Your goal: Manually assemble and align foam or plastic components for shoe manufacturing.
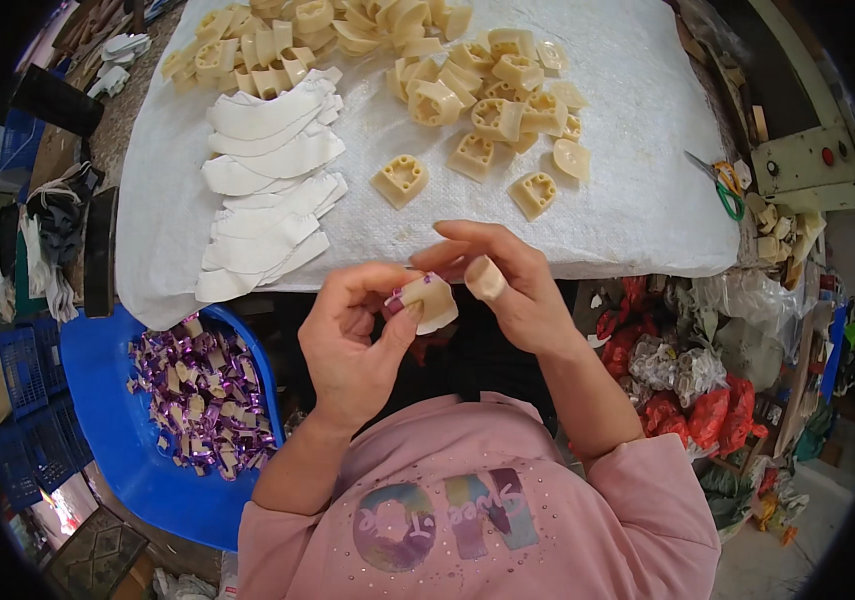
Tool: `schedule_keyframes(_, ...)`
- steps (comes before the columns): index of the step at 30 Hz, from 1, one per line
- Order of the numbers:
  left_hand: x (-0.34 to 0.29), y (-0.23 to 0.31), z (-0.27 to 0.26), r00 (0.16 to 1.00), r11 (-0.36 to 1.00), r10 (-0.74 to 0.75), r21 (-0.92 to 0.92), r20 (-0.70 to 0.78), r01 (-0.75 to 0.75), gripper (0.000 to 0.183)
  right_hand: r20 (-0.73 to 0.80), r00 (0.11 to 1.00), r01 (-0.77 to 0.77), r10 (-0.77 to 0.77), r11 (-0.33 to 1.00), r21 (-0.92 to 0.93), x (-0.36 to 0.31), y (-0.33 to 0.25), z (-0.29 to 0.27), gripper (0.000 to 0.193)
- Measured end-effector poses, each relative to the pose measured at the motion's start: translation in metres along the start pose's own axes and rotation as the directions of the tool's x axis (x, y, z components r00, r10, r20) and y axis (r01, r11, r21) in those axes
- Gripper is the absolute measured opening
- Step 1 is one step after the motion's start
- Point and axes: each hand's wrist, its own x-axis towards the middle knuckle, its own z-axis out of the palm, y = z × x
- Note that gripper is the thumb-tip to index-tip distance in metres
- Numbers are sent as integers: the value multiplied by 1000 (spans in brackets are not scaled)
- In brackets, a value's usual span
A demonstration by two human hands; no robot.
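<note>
In my left hand (353, 320), pinched between thumb and fingers, is a shoe heel (434, 303), cream-coloured with shiny purple material along one edge. My right hand (513, 285) is just to the right of it, apart from the heel, with its fingers stretched out and nothing visible in them. A pale beige wrap covers its thumb tip. Beyond my hands, bare cream heels (496, 118) lie loose on the white-covered table (368, 235). White curved strips (266, 235) are laid overlapping in a column at the table's left.
A blue basin (98, 400) at lower left holds many purple-and-cream heels (203, 400). More cream heels (348, 25) are heaped at the far edge. Green-and-orange-handled scissors (728, 190) rest at the table's right edge. Red plastic bags (713, 415) sit below on the right.
</note>
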Motion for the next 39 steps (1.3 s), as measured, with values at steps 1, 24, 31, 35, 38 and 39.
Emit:
schedule_keyframes(1, 1, 0, -1, 1000, 1000, 5, 2, -5, -5, 19, 7, 1000, 2, -2, 1000, 1, 1, 1, -1, 30)
schedule_keyframes(24, 4, -3, -12, 912, 765, 363, 498, 192, -409, 9, 27, 987, 161, -159, 985, -57, -2, -3, -6, 36)
schedule_keyframes(31, 7, -5, -15, 818, 712, 458, 407, 348, -572, 28, 149, 958, 270, -245, 944, -187, 0, -13, -12, 53)
schedule_keyframes(35, 4, -12, -13, 953, 957, 177, 183, 247, -225, 54, 177, 877, 480, -447, 806, -346, 2, -16, -6, 50)
schedule_keyframes(38, 2, -9, -8, 881, 954, -249, -57, 403, 296, 58, 161, 891, 453, -424, 827, -332, -2, -1, 1, 47)
schedule_keyframes(39, 0, -10, -4, 882, 954, -250, -56, 398, 295, 58, 150, 899, 438, -412, 836, -329, -3, 2, 4, 46)
